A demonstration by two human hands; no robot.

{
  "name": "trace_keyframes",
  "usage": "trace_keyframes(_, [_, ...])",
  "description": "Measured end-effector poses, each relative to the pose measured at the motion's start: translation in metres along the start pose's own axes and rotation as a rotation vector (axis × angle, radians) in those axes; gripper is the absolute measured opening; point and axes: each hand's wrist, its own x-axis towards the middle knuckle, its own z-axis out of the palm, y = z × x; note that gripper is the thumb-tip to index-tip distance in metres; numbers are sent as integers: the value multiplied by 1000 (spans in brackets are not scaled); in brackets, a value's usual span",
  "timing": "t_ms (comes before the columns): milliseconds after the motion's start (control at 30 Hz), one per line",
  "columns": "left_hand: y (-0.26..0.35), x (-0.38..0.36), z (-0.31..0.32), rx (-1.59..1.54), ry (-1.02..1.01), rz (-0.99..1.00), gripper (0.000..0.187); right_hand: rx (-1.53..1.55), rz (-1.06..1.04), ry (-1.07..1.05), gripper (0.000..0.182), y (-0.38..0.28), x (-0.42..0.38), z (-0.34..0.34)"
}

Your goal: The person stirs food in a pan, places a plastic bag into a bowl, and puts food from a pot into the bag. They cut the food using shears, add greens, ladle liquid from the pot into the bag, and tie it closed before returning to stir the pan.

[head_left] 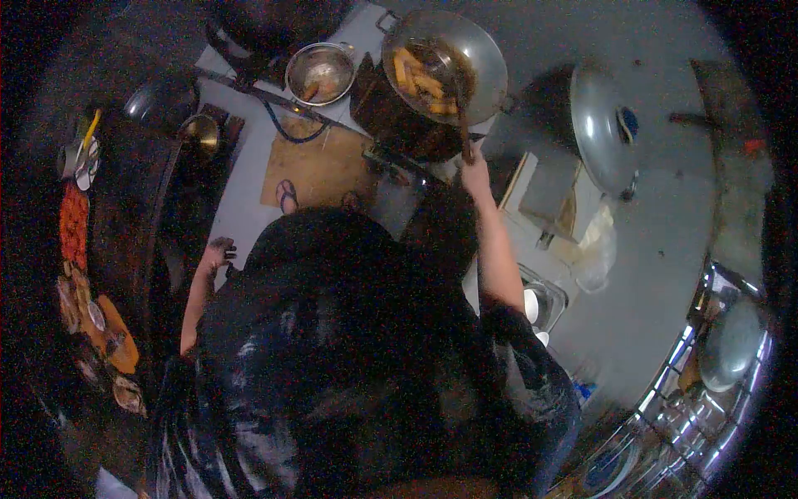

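The view looks straight down on a person in a dark, pale-streaked garment; the right hand (475,176) is raised forward with its fingers wrapped closed around the end of a long, thin, dark-handled utensil (462,125); the utensil runs up from the hand and over the near rim of one wide, round metal wok (490,58), its far end reaching in among the food; the wok is dull grey, shallow and bowl-shaped, with a small loop handle at its far left edge, and it sits on a dark, bulky burner stand (391,116); inside lie several elongated, golden-yellow fried pieces (420,79), too crowded to count exactly, in dark oil; the left hand (221,252) hangs low at the person's side, near the dark counter (133,208), fingers curled around a small dark object that cannot be made out; just left of the wok stands one smaller round steel bowl (321,73), shiny, with a few orange pieces in it; to the right of the wok one domed grey metal lid (600,129) with a dark knob stands tilted on its edge; on the pale floor below the bowl lies one flat, brownish rectangular mat (312,170), and on its near edge rest the person's two feet in sandals (288,196); along the left edge of the counter runs a row of orange and reddish foods (75,224) on small plates, blurred; at the lower right a metal rack (706,374) holds shiny round vessels
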Motion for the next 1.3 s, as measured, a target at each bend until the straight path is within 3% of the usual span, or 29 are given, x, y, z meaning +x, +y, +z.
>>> trace_keyframes(67, [-6,1,2,166,63,127,28,22,-28,21,56,-20,-21,-4])
trace_keyframes(133, [1,1,-2,94,6,100,28,44,-55,40,56,-37,-41,-8])
trace_keyframes(200, [8,-4,-4,21,-49,71,28,18,161,57,54,-51,-64,-6])
trace_keyframes(233, [13,-7,1,83,-23,65,28,17,163,53,54,-47,-71,-5])
trace_keyframes(300, [12,-8,2,141,5,57,28,57,-78,166,53,-34,-76,-2])
trace_keyframes(333, [11,-8,3,103,-5,47,28,57,-78,165,53,-28,-76,-3])
trace_keyframes(400, [8,-2,1,65,-15,44,29,431,-34,20,51,-16,-71,-8])
trace_keyframes(500, [-3,7,-1,67,-30,-27,30,306,106,-68,50,-7,-49,-16])
trace_keyframes(567, [-7,10,-3,82,-34,28,31,287,75,-67,48,0,-32,-16])
trace_keyframes(633, [3,-5,7,111,23,50,30,172,-104,46,50,13,-11,-11])
trace_keyframes(667, [7,-11,11,146,78,69,29,35,-43,48,50,-20,-17,-22])
trace_keyframes(800, [-15,4,-12,20,23,5,28,-30,-144,257,50,-21,25,-10])
trace_keyframes(867, [-11,-15,-5,135,76,104,27,-174,187,221,50,-49,37,-18])
trace_keyframes(1000, [-26,-17,-14,84,79,114,28,-121,101,156,51,-22,67,-16])
trace_keyframes(1100, [-36,-5,-30,92,24,76,29,-155,108,38,50,-25,40,-15])
trace_keyframes(1133, [-38,-2,-33,97,4,63,29,-138,14,60,51,8,46,-3])
trace_keyframes(1200, [-33,-3,-28,105,-19,50,29,-121,-32,68,51,3,31,-2])
trace_keyframes(1233, [-27,-7,-20,129,80,20,29,-102,-81,75,51,-2,18,-1])
trace_keyframes(1267, [-19,-13,-12,153,178,-11,30,60,109,-20,51,-35,0,-10])
trace_keyframes(1300, [-10,-17,-7,155,176,-11,30,60,110,-18,51,-45,-9,-14])
